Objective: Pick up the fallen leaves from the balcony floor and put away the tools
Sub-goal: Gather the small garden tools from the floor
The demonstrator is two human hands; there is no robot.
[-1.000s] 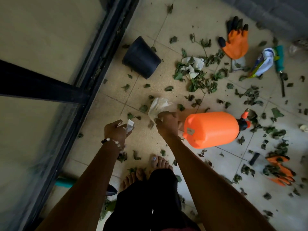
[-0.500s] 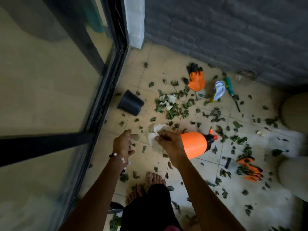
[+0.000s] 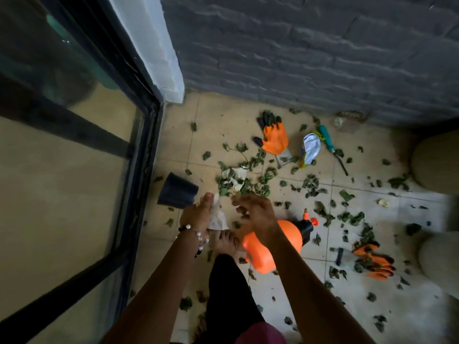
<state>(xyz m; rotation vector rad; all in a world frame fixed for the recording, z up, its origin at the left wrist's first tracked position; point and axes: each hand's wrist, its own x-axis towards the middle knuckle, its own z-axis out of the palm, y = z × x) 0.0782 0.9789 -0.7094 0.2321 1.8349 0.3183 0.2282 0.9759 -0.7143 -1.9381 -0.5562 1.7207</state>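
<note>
Leaves (image 3: pixel 250 184) litter the beige floor tiles (image 3: pixel 218 125), small, dark green and curled, thickest in a heap in front of the hands and thinning toward the right, where more lie around the tools. White paper scraps (image 3: pixel 234 173) are mixed into the heap. The left hand (image 3: pixel 197 214), with a bead bracelet (image 3: pixel 196 234) at the wrist, is closed around a crumpled white tissue (image 3: pixel 218 218) that hangs below the fingers. The right hand (image 3: pixel 255 211) hovers just beside it, fingers loosely spread and curled, with nothing clearly in its grasp. Under the right forearm an orange sprayer (image 3: pixel 268 247) of smooth plastic lies on its side, its black neck and orange nozzle pointing right. A black pot (image 3: pixel 177 191), tapered and matte, lies tipped over near the dark frame of the glass door (image 3: pixel 146 150). Near the grey brick wall (image 3: pixel 310 50) an orange glove (image 3: pixel 273 137) with black fingertips lies flat; beside it sits a white-and-blue packet (image 3: pixel 310 147), and next to that a tool (image 3: pixel 330 145) with a teal handle and a thin dark shaft. A second orange glove (image 3: pixel 372 259) lies to the right among leaves, with a small dark object (image 3: pixel 339 255) just beside it. A bare foot (image 3: pixel 226 242) stands between the hands and the sprayer.
</note>
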